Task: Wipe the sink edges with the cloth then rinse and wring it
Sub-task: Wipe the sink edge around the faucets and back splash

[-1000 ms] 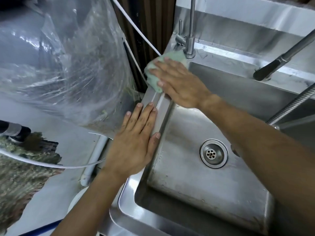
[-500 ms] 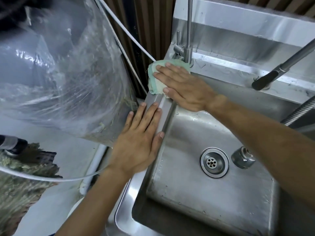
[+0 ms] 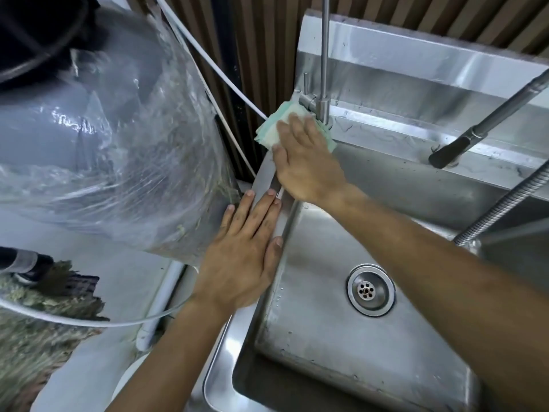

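Right hand (image 3: 303, 162): lying flat, fingers spread, pressing the cloth down at the far left corner of the sink rim; palm open, not clenched around anything.
Cloth (image 3: 269, 129): folded, pale green with a lighter face, sitting on the far left corner of the rim, touching the base of the thin faucet; partly covered by the right hand.
Left hand (image 3: 243, 257): resting flat on the left rim of the sink, fingers straight and together, pointing toward the far edge; grasping nothing, thumb hanging over the inner lip of the basin.
Sink (image 3: 297, 337): stainless steel, holding no objects; scattered water droplets showing on the left wall and floor of the basin.
Drain (image 3: 370, 289): round metal strainer sitting in the basin floor, toward the right of centre.
Thin faucet (image 3: 324, 55): rising upright from the far left corner of the rim, small lever beside it.
Spray faucet (image 3: 487, 120): slanting in from the right, dark tip hanging over the far rim.
Flexible hose (image 3: 505, 206): ribbed metal, crossing the right edge of the sink.
Plastic bag (image 3: 118, 144): large, clear, bulging just beside the left rim; greenish debris clinging inside near the bottom, rest of contents too blurred to tell.
White tube (image 3: 208, 60): running diagonally between the bag and the far left corner.
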Tool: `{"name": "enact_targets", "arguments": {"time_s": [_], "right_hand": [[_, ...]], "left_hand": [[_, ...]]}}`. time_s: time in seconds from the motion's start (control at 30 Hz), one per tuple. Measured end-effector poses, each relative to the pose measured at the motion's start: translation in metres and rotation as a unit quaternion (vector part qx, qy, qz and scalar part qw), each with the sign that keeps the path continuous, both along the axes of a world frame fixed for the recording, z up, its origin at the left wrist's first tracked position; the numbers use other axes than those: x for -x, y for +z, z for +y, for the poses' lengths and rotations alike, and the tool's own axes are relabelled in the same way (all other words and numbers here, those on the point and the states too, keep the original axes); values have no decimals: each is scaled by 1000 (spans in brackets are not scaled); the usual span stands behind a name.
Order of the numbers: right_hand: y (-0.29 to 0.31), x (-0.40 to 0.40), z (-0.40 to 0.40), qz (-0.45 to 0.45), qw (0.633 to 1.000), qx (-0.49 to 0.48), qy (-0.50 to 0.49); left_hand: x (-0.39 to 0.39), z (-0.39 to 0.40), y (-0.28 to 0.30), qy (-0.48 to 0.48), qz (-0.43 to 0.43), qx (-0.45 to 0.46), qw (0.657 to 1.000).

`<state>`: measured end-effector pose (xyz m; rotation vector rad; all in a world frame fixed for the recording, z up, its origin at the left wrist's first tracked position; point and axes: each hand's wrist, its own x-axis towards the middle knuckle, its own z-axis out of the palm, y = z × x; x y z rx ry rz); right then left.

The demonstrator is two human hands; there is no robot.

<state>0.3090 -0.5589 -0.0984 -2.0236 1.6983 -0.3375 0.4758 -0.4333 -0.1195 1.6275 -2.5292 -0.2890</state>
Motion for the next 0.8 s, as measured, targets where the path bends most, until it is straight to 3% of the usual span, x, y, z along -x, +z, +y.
{"name": "enact_targets", "arguments": {"time_s": [0.07,0.13,0.4,0.6,0.8], "right_hand": [[-4,25,-1,61,990,55,115],[-13,33,-4,91,982,78,148],[-12,-33,-44,60,996,32,-57],[-6,-48,-69,84,990,5,-114],[-5,-42,-25,-29,993,11,-118]], "left_hand": [[2,-4,1,3,-1,8,1000],[6,-7,1,4,-14,18,1000],[9,-7,-5,0,-26,29,999],[6,-8,-6,-5,-17,9,1000],[6,-5,-5,-6,-12,18,1000]]}}
